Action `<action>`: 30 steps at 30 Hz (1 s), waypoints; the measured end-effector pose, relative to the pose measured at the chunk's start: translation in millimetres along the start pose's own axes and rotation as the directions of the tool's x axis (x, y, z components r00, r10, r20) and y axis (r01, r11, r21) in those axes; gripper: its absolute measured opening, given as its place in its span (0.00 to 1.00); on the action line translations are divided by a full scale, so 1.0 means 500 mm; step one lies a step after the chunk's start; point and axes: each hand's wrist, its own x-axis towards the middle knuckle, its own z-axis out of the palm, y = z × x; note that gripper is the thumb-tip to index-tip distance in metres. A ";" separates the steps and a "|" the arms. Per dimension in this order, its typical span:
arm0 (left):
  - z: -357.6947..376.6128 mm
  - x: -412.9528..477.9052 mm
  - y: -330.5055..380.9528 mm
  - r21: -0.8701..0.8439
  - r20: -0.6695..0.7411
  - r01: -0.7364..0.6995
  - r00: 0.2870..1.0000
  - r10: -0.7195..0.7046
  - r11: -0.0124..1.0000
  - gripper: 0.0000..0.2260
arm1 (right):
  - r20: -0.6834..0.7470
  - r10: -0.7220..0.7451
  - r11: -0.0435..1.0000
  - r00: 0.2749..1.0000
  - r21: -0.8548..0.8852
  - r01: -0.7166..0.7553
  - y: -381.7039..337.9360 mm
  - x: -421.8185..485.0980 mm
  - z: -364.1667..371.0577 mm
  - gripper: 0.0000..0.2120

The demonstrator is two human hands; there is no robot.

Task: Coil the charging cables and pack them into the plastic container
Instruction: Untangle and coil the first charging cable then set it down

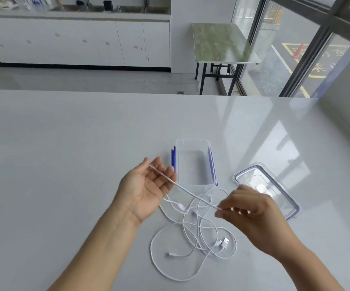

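While most of the white charging cables (194,227) lie in a loose tangle on the surface (65,143), one length is stretched in the air between the hands. It lies across the relaxed, palm-up fingers of the left hand (146,185), and the right hand (254,215) pinches it. Coiling looks barely begun, with no loop formed. The next move likely calls for winding that length round the left fingers while drawing it free of the tangle. The plastic container (191,140) stands open and empty just beyond, its lid (275,185) beside it. Past the glossy pale surface are white cabinets (75,40), a small table (222,45) and a large window (296,38).
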 end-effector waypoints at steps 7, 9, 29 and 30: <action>0.008 0.014 0.035 0.083 0.057 -0.134 0.990 0.129 0.987 0.15 | 0.281 0.436 0.839 0.855 -0.471 -0.272 0.074 -0.025 0.054 0.04; 0.009 0.009 0.014 0.143 0.116 -0.173 0.981 0.157 0.974 0.15 | 0.306 0.437 0.835 0.846 -0.488 -0.254 0.069 -0.008 0.078 0.10; 0.009 0.001 0.066 0.083 0.141 -0.273 0.955 0.260 0.958 0.11 | 0.290 0.411 0.886 0.864 0.096 -0.454 0.030 0.043 0.151 0.11; 0.010 -0.007 0.063 0.102 0.175 -0.274 0.951 0.254 0.956 0.11 | 0.296 0.423 0.875 0.856 0.113 -0.471 0.030 0.041 0.148 0.11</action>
